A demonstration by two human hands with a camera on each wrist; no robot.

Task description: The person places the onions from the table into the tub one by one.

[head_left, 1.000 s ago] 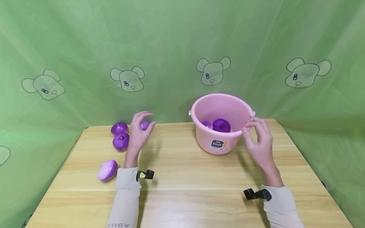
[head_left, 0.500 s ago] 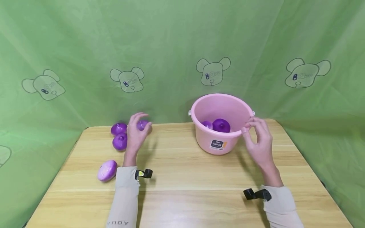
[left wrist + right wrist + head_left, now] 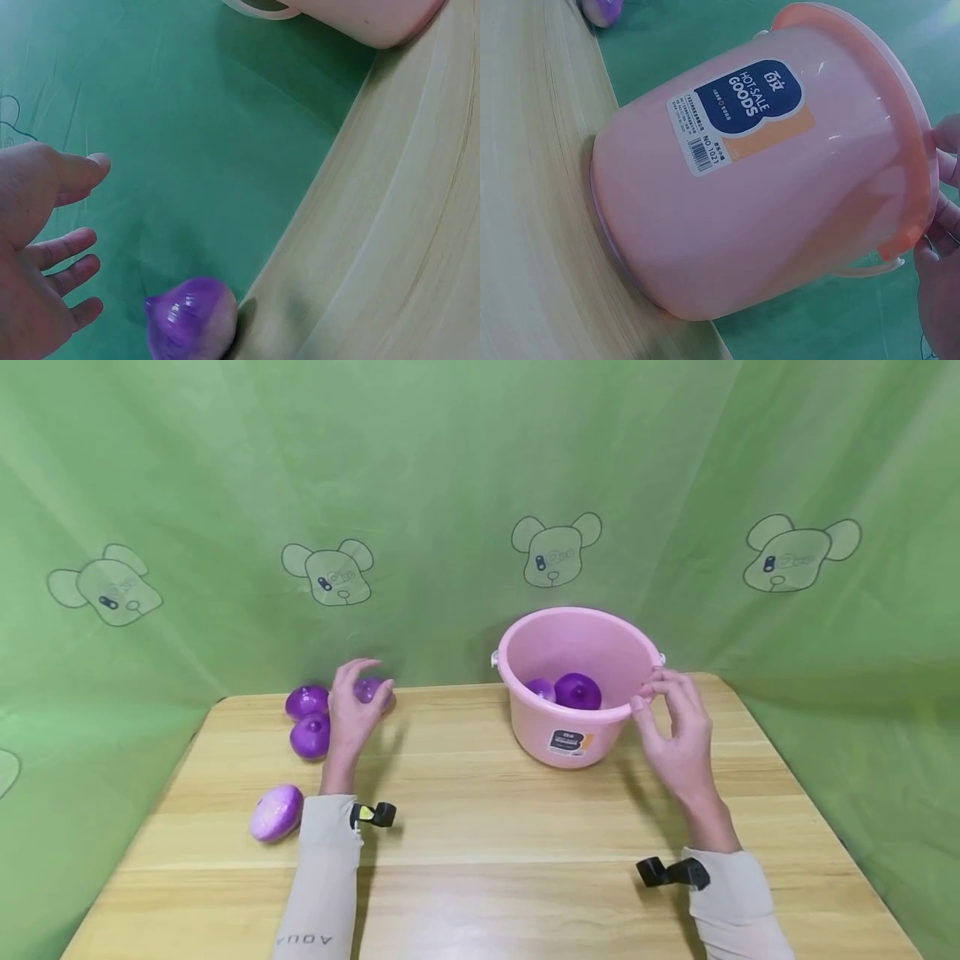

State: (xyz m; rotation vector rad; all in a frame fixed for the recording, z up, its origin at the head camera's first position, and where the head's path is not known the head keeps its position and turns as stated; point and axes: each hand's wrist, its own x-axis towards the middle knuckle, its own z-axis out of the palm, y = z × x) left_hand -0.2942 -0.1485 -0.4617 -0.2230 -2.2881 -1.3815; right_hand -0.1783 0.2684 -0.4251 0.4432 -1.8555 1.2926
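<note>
My left hand (image 3: 351,714) is held over the back left of the table, thumb and fingers spread apart. A shiny purple onion (image 3: 367,689) shows between its thumb and fingers in the head view. In the left wrist view that onion (image 3: 193,319) lies apart from the hand (image 3: 34,240), near the table's back edge. My right hand (image 3: 686,743) pinches the rim of a pink bucket (image 3: 532,727) at its right side; the right wrist view shows fingertips at the bucket's (image 3: 780,217) rim. Inside the bucket are a dark purple onion (image 3: 577,692) and a paler one (image 3: 542,689).
Left of my left hand, two purple onions (image 3: 307,702) sit close together. A paler purple-and-white onion (image 3: 276,814) lies nearer on the wooden table (image 3: 465,827). A green curtain (image 3: 442,527) with bear-head outlines hangs behind the table and along both sides.
My left hand has shifted slightly left near the back onion, its thumb and fingers still apart. My right hand has stayed on the bucket rim. The head view has shifted a little.
</note>
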